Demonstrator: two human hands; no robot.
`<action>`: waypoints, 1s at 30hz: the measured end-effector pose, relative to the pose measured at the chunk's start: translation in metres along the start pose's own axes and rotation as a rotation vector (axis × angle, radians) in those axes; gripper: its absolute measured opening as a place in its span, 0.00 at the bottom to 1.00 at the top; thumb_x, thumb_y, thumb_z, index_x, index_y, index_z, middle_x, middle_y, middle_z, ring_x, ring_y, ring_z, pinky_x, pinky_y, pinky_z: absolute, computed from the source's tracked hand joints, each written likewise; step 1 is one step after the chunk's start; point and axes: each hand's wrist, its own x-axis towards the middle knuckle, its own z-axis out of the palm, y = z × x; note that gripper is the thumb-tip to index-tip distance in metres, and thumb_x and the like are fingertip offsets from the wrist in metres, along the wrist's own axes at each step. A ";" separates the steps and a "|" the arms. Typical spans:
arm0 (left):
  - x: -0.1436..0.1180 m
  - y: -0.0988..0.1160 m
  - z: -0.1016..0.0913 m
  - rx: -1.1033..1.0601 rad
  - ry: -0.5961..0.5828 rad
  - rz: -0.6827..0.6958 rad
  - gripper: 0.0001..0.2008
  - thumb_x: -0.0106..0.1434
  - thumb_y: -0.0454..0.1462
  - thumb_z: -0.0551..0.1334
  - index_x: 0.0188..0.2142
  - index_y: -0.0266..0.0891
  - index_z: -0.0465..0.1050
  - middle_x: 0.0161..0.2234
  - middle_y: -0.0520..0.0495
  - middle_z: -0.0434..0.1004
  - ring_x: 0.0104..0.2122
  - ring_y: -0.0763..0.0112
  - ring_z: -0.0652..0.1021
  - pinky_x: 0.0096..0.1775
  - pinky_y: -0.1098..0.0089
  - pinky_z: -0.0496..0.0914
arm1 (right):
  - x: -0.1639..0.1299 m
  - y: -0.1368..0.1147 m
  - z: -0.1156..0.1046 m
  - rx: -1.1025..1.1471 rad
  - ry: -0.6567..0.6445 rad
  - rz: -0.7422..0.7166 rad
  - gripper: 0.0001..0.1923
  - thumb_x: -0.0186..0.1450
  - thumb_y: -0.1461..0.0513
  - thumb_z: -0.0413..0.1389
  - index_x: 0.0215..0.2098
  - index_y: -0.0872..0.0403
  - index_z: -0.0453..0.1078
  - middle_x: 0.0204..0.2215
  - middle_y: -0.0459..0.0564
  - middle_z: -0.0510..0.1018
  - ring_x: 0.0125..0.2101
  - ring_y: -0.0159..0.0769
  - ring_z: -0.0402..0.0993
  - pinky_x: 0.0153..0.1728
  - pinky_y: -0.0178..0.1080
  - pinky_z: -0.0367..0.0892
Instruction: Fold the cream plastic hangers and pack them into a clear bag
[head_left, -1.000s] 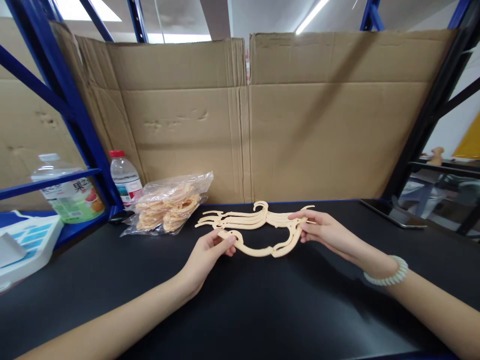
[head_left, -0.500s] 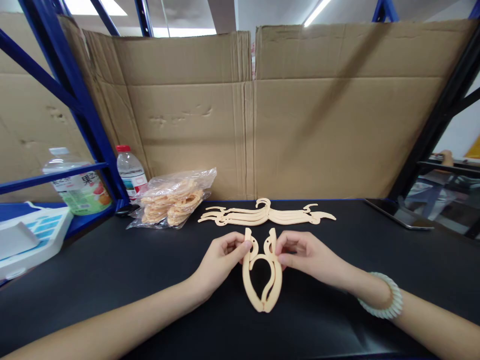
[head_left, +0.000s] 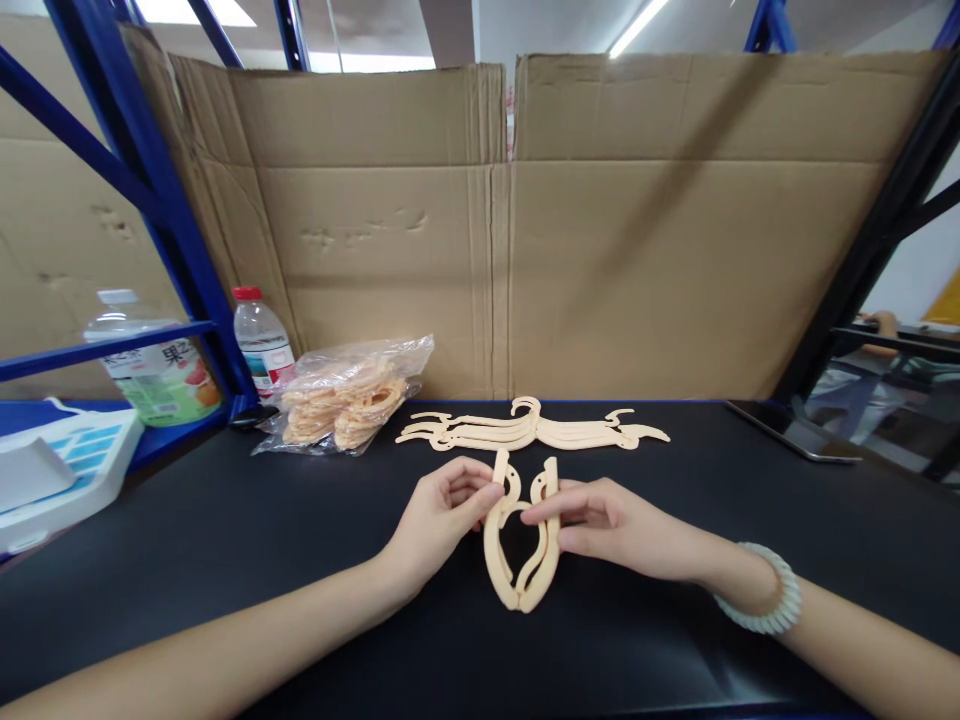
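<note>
A cream folding clothes hanger is folded into a narrow V above the black tabletop, its joint toward me and both arm ends pointing away. My left hand pinches the upper part of the left arm between thumb and fingers. On the other side, my right hand grips the right arm, its index finger reaching across the front to the curved hook inside. Just beyond lie several matching hangers, unfolded and stacked flat, with a hook sticking up at their middle.
At the back left lies a clear plastic bag of folded hangers, beside a red-capped bottle. A larger bottle and a white-and-blue object stand left. A flat dark device lies right. Cardboard walls the back.
My right index finger has moved left over the hanger's arm to its hook. The hanger has tilted slightly, its joint end shifting a little up and left. My left hand keeps its grip.
</note>
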 end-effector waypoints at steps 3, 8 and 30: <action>-0.001 0.000 0.000 -0.016 -0.063 0.010 0.16 0.54 0.44 0.69 0.36 0.36 0.73 0.32 0.46 0.78 0.32 0.67 0.76 0.31 0.71 0.70 | 0.001 0.003 -0.001 0.061 0.047 0.027 0.19 0.62 0.56 0.59 0.50 0.53 0.72 0.46 0.53 0.74 0.48 0.40 0.71 0.51 0.45 0.66; -0.004 0.002 0.002 0.039 -0.134 0.074 0.13 0.56 0.43 0.67 0.38 0.37 0.76 0.37 0.44 0.78 0.38 0.64 0.77 0.40 0.67 0.71 | 0.000 -0.001 0.000 0.048 -0.014 -0.007 0.16 0.63 0.58 0.58 0.48 0.54 0.70 0.47 0.53 0.73 0.48 0.38 0.70 0.49 0.43 0.67; -0.002 -0.004 0.001 -0.027 -0.097 -0.050 0.15 0.49 0.41 0.72 0.32 0.34 0.72 0.30 0.48 0.77 0.27 0.69 0.78 0.29 0.71 0.75 | -0.002 -0.009 0.001 -0.368 -0.006 -0.142 0.06 0.64 0.62 0.56 0.35 0.53 0.62 0.36 0.45 0.69 0.38 0.33 0.66 0.44 0.38 0.64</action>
